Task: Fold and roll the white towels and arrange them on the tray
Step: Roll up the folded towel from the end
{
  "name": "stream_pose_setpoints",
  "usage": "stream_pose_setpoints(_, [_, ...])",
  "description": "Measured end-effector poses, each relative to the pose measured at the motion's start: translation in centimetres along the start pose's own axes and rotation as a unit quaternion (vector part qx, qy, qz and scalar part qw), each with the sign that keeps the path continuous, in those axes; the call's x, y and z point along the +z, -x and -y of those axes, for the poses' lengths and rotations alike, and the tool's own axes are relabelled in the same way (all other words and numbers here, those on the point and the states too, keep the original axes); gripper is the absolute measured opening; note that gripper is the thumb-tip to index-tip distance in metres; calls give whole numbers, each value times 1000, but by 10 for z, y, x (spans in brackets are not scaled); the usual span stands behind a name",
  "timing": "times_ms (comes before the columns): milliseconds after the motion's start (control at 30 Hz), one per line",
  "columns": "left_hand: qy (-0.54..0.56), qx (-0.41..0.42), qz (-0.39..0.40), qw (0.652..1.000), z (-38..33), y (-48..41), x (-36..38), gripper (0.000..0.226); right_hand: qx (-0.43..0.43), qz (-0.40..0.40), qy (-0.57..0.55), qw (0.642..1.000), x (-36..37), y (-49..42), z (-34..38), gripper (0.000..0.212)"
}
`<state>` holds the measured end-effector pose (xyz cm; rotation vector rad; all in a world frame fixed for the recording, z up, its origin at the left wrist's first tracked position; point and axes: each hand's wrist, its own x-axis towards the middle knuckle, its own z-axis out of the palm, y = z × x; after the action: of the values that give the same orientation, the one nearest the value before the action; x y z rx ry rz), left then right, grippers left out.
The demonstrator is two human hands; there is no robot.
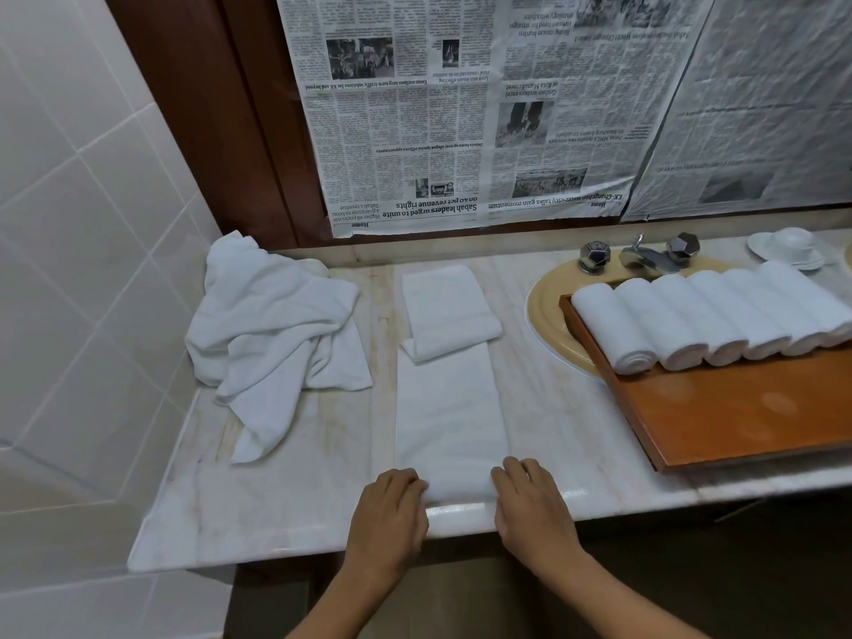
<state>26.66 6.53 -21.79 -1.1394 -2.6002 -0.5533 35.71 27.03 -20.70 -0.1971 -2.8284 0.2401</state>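
1. Bathroom: a pale marble tabletop [295, 500] against white tiles, with newspaper [461, 108] taped up behind it. A sink [548, 325] and tap [645, 258] are off to the right.
2. The task's thing is the folded towel [445, 417], a narrow strip lying flat mid-tabletop. Its near end is at the front edge, and its far end is doubled back on itself towards the wall.
3. The long axis runs straight away from us, front edge to back wall. The short near edge lies crosswise, right under the hands.
4. The left hand [392, 509] is on the near left corner and the right hand [530, 495] on the near right corner. Both grips are curled onto the towel's near end, one each side, about level.
5. Neither hand is nearer. The towel lies dead ahead of both, so we judge the coming move is a two-handed roll pushed forward along the long axis.
6. The key relation is the near edge square to the roll direction. If one hand leads, the roll would likely cone.
7. The tray [737, 408] sits to the right, partly over the sink, on the right hand's side. A row of rolled towels [705, 315] lines its far part and the near part is bare wood.
8. A loose towel pile [272, 334] is on the left, just beside the strip and not touching it, as far as we can tell. These towels are not yet folded.
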Motion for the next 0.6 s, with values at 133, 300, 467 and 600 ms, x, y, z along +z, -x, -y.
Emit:
stream_pose_setpoints(133, [0, -7, 26, 1000, 7, -9, -2, 22, 24, 22, 11, 999, -4, -8, 7, 41])
stream_pose_setpoints(300, [32, -59, 66, 996, 6, -20, -7, 25, 43, 69, -38, 996, -12, -13, 2, 36])
stream_pose_setpoints(467, [112, -126, 92, 981, 13, -12, -8, 41, 140, 137, -206, 959, -21, -12, -9, 24])
stream_pose_setpoints(600, [166, -159, 116, 966, 17, -8, -12, 40, 223, 149, -293, 918, -27, -11, -9, 8])
